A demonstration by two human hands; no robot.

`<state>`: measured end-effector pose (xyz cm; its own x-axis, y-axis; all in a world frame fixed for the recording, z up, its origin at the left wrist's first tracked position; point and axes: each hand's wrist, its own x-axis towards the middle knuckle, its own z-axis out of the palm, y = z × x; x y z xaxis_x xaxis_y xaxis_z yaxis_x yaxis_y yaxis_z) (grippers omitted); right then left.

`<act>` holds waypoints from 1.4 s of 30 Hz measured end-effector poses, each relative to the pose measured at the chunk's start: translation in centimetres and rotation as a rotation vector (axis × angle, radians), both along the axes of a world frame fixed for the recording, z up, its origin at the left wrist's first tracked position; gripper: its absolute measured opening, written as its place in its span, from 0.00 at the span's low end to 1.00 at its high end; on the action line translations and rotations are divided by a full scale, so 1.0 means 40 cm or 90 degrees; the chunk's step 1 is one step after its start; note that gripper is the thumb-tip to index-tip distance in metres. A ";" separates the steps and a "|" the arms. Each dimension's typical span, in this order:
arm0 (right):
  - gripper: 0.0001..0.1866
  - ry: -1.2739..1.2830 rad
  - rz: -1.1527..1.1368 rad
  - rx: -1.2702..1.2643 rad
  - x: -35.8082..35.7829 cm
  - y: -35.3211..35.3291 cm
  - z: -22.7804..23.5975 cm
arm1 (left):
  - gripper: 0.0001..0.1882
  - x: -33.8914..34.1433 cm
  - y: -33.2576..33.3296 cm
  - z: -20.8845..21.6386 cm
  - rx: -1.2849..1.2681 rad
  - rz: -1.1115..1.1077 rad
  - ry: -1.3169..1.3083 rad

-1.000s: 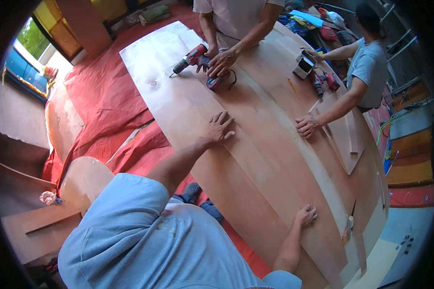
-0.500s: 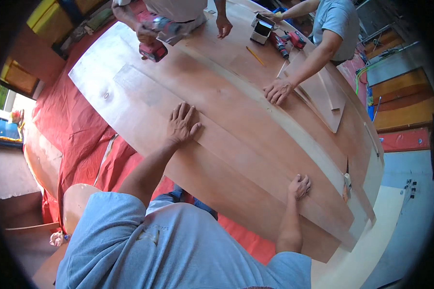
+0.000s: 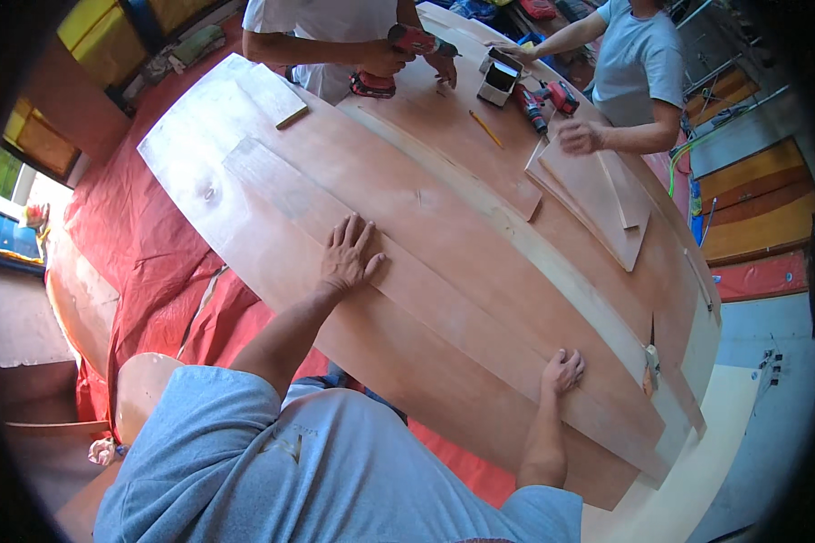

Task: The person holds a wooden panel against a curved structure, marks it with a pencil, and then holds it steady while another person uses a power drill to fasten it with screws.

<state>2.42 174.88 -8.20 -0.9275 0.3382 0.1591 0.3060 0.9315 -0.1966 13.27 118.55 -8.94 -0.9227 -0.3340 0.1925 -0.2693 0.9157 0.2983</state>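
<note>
Flat on a long thin plywood strip (image 3: 462, 308), my left hand (image 3: 349, 258) has its fingers spread. Further right, my right hand (image 3: 563, 371) rests on the same strip, fingers apart and slightly bent, holding nothing. This strip lies over a large curved plywood panel (image 3: 380, 335). Across the panel, a person in a white shirt holds a red cordless drill (image 3: 411, 41) above the wood. Opposite on the right, another person's hand (image 3: 581, 138), blurred by motion, hovers over loose plywood offcuts (image 3: 598, 195).
A small board (image 3: 272, 95) lies at the panel's far left. Near the far edge are an open box (image 3: 498, 80), a pencil (image 3: 486, 129) and more red drills (image 3: 552, 98). A narrow tool (image 3: 652, 355) lies at right. Red sheeting (image 3: 127, 217) covers the left side.
The person across has moved the drill up and to the right, and the small board at far left now shows. The other person's hand has lifted off the panel. My hands keep their places.
</note>
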 end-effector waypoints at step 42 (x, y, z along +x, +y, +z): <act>0.29 0.001 0.018 0.012 -0.003 0.012 -0.018 | 0.41 -0.005 0.001 -0.007 -0.003 0.009 -0.037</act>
